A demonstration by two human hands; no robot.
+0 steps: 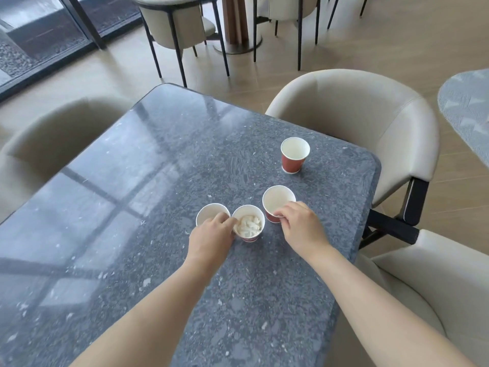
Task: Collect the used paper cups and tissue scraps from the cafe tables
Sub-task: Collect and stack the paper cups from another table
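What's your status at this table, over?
Right hand pinches near-right cup rim. Left hand at left cup and tissue cup, grip unclear. Far cup stands apart. Nothing in the way.

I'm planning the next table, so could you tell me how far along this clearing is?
Done: tissue scraps sit in the middle cup. In hand: right hand pinches the near-right cup; left hand is at the leftmost cup, grip unclear. Left: far paper cup untouched, nothing stacked.

Dark grey speckled stone table (185, 154), glossy top w/ window-frame reflections. Beige padded chairs on L (53, 141), far R (357, 115) & near R (436, 274); more at back. Pale wood floor (264, 72). Dark-framed glass wall (39, 35) top L. 2nd table's edge (465, 109) far R. Soft daylight.
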